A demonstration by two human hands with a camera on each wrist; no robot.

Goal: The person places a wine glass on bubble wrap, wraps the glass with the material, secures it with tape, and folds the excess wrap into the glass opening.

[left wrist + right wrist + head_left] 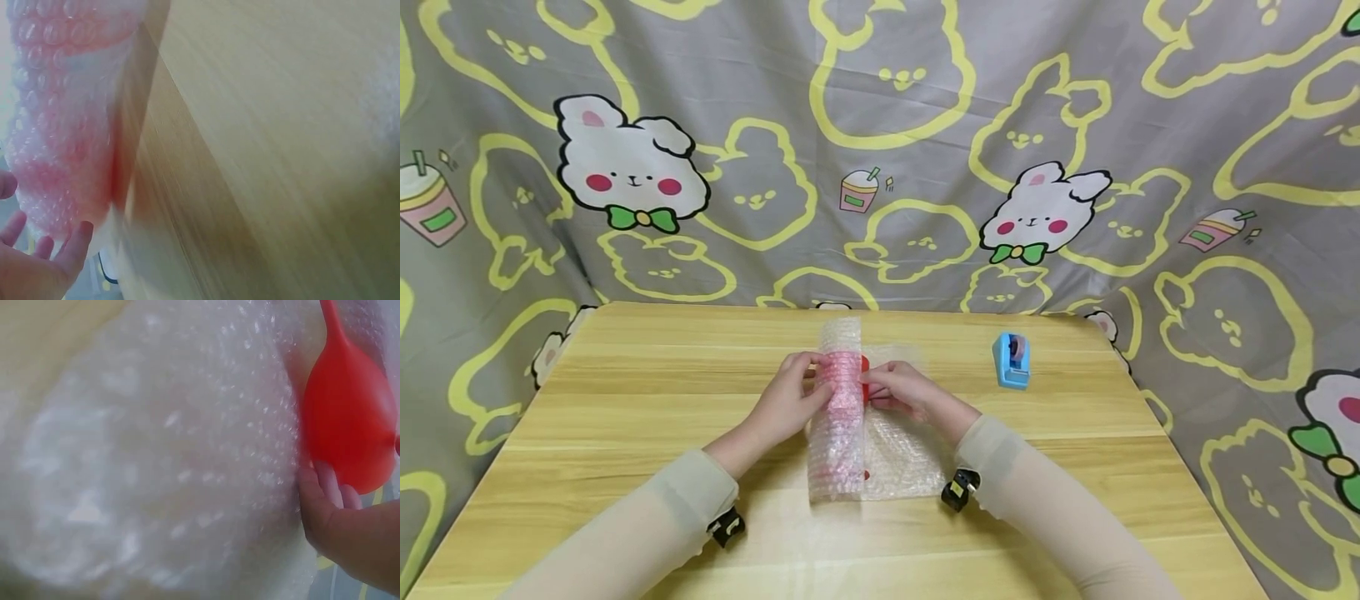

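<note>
Head, two hands point(790, 390) point(910, 390), one bubble-wrap sheet point(837, 437)

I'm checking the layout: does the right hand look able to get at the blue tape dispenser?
Probably yes: nothing stands between the right hand and the dispenser, though that hand touches the red object.

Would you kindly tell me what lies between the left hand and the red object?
Bubble wrap lies between the left hand and the red object, as the head view shows.
</note>
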